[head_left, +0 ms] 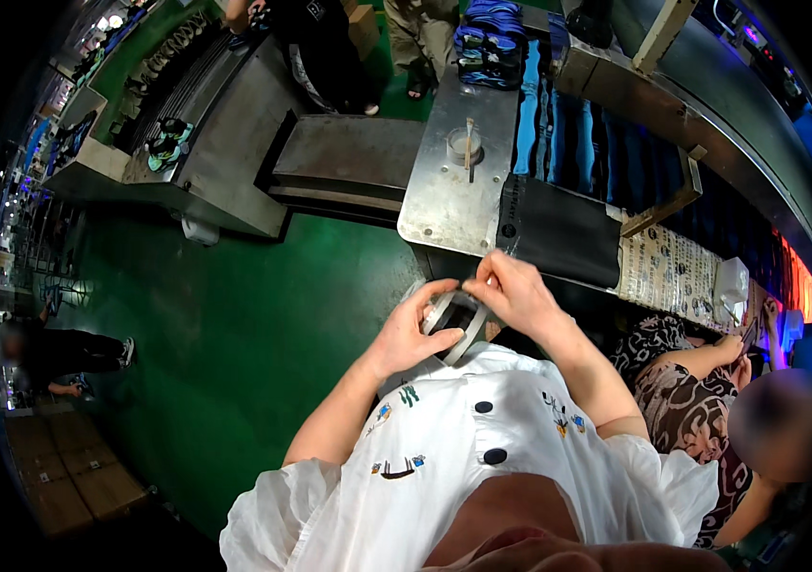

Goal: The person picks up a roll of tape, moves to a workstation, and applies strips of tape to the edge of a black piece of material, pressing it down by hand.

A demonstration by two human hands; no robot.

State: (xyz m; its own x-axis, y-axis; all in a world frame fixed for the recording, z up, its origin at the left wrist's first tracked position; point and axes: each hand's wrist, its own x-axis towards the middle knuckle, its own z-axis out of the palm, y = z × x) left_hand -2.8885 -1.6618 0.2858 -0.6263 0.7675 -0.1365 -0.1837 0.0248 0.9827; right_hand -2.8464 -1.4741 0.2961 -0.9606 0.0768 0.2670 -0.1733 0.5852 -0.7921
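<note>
The left hand [417, 329] and the right hand [513, 291] work close together in front of the person's chest, both closed on a roll of tape [454, 322]. The left hand grips the roll from its left side, thumb over the upper rim and fingers curled under the lower edge. The right hand rests on the top right of the roll, with its fingertips [478, 279] pinched together at the rim; what they pinch is too small to tell.

Just beyond the hands lies a grey metal plate [444, 200] carrying a small round cup with a stick [466, 145] standing in it. To the right of the plate, just beyond the right hand, lies a black sheet [558, 234]. Blue parts [558, 143] are lined up further out. A seated person in a patterned garment [692, 400] is located to the right of the right forearm. Green floor [234, 324] extends to the left of the left hand.
</note>
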